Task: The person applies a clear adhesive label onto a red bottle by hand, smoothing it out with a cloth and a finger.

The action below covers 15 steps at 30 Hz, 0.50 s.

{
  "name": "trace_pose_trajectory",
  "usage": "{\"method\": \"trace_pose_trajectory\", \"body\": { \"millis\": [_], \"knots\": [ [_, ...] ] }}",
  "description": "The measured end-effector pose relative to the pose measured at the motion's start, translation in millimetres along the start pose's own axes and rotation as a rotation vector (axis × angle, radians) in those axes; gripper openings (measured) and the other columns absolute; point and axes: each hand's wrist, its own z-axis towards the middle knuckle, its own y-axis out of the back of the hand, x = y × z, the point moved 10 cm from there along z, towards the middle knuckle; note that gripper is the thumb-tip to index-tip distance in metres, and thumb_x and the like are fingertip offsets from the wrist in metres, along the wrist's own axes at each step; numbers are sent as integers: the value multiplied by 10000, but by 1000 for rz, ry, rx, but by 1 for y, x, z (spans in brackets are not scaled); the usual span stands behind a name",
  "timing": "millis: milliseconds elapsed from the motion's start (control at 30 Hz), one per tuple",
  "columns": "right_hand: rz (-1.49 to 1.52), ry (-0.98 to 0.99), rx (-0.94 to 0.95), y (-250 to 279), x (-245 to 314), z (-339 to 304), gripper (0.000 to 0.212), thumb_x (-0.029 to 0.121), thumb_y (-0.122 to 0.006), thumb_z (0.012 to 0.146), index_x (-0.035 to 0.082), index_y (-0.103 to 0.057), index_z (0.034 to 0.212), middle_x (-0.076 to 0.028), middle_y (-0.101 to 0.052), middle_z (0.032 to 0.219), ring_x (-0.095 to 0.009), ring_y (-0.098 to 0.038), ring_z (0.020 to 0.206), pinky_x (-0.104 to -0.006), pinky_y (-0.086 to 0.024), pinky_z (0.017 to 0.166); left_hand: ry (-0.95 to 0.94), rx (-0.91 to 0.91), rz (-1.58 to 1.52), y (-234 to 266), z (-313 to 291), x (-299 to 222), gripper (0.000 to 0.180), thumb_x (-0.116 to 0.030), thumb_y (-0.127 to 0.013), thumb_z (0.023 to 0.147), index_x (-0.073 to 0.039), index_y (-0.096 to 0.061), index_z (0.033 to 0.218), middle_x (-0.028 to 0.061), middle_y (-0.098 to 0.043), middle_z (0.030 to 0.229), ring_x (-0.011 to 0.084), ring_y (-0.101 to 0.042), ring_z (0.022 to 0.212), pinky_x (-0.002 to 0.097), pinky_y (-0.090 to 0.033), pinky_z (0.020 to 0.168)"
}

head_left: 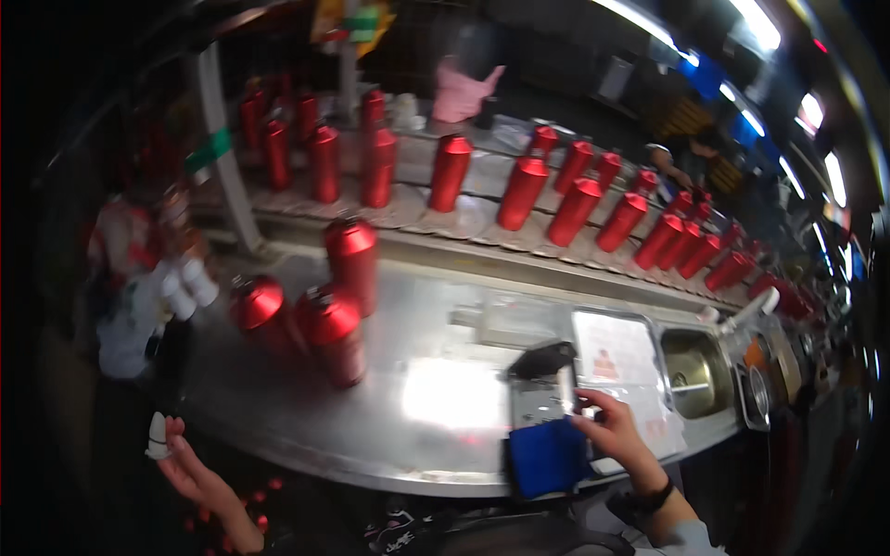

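Observation:
My right hand [614,432] is over a small open box [540,400] with a dark raised lid. Its thumb and fingers are pinched at the box's right side; anything between them is too small to make out. A blue cloth [547,459] lies against the box's near side, just below that hand. Off the table's front left edge, my left hand [193,473] is raised with its fingers stretched out. White wrapping with a dark band [158,437] sits at its fingertips. Three red metallic bottles [331,324] stand upright on the steel table's left part.
A long raised shelf [417,222] behind the steel table [436,361] bears several red bottles [450,174]. Printed sheets [612,347] lie right of the box, beside a sink [695,371]. A metal post [222,148] rises at left. Another person [691,162] is beyond the shelf.

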Motion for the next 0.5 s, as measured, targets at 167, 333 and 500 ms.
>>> {"method": "trace_pose_trajectory", "body": {
  "millis": [167,333,500],
  "knots": [
    [27,459,-20,-3,24,-21,489,232,-710,872,78,-565,1314,-98,-679,954,-211,-646,850,-330,-509,724,-237,561,12,-197,-37,-115,546,-67,-473,974,55,-281,1470,192,-335,1519,279,-319,1414,398,-207,1173],
    [169,380,-54,19,8,-55,485,253,-682,870,63,-565,1301,-133,-678,977,-250,-656,874,-341,-511,770,-62,543,310,-278,-27,-77,653,-180,-653,914,27,-334,1445,229,-390,1460,321,-389,1354,411,-278,1141],
    [247,125,-97,49,-39,-64,442,262,-683,870,50,-603,1249,-65,-691,878,-190,-648,814,-305,-489,724,-413,350,467,-282,-43,-97,717,-215,-750,842,18,-383,1412,251,-432,1403,375,-430,1297,439,-321,1108]
  ]
}}
